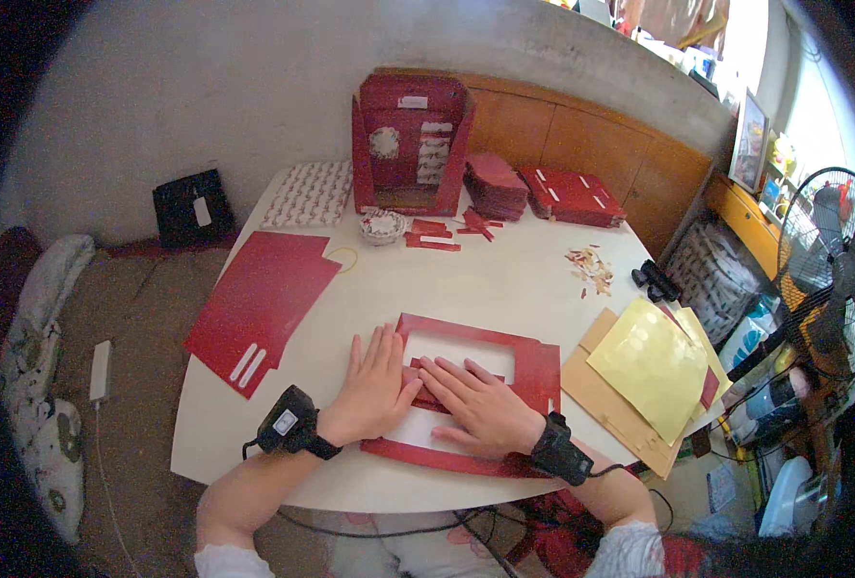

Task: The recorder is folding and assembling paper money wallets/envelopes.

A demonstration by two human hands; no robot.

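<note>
In the head view, a red cardboard frame (543, 371) lies flat on the white counter (379, 289), close to its near edge. The left hand (374, 390) rests on the frame's left side, grip spread flat, fingers extended, pinching nothing that shows. The right hand (480, 405) lies across the middle, palm down, its grip likewise spread; the two hands nearly meet and hide much of the red crossbar (430, 397), so what lies under the palms cannot be told. The fan (827, 289) runs into the dark rim at right, and clutter on the ledge above is cut off.

At the back stands an open-fronted red case (413, 125); the pale round patch and strips inside are hard to make out. Before it sits a small white bowl (383, 227), its light, speckled contents too small to identify.

A white label (413, 102) shows on the case, another label (285, 422) on the left wrist device (297, 414); the print on both is too small to read.
</note>
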